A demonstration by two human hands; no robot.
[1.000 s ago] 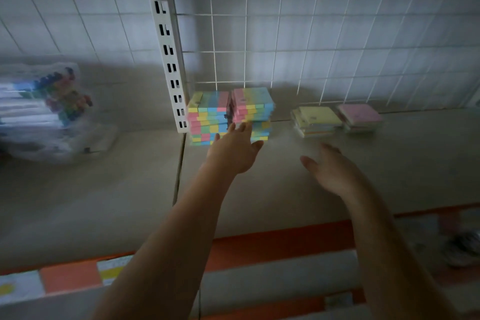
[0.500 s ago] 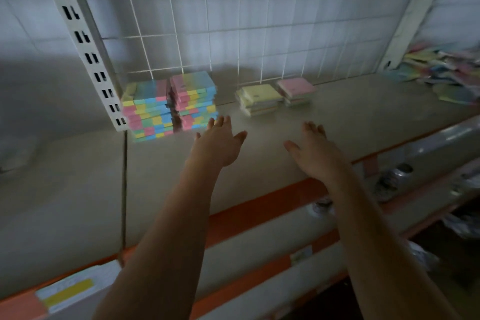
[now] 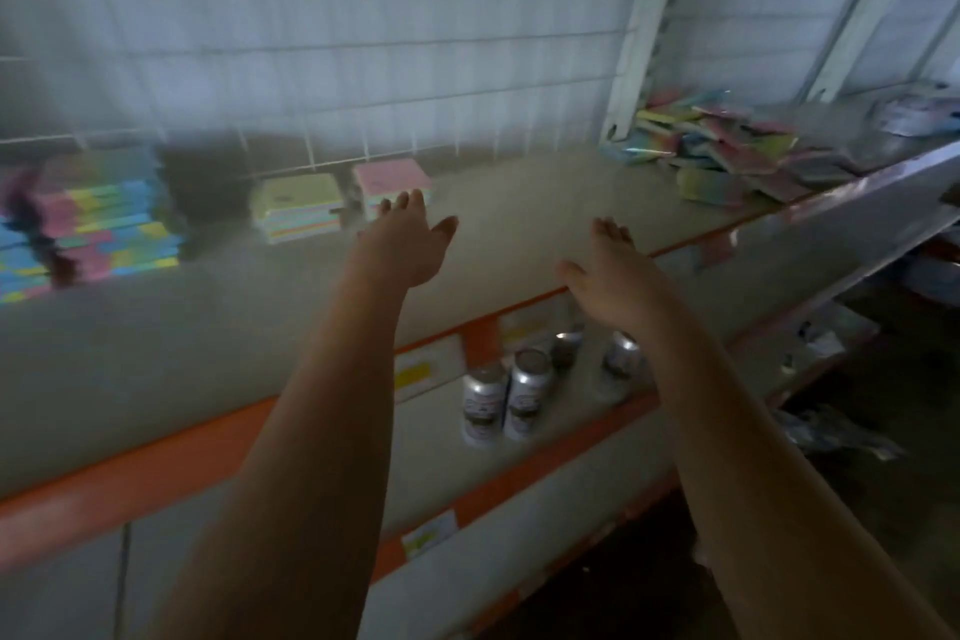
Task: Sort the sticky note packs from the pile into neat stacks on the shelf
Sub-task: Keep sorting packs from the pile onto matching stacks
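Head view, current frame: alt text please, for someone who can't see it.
Two bare arms reach over a grey shelf, left hand and right hand both open and empty. Neat sticky note stacks sit at back left; a loose pile of packs lies at right. Cans stand on the shelf below.

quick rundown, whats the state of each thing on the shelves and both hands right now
left hand: open, holds nothing, above the shelf
right hand: open, holds nothing
pile: loose and unsorted, at the shelf's right end
multicolour stacks: tall, neat, blurred
yellow stack: short, neat
pink stack: short, beside the yellow one
cans: upright on the lower shelf
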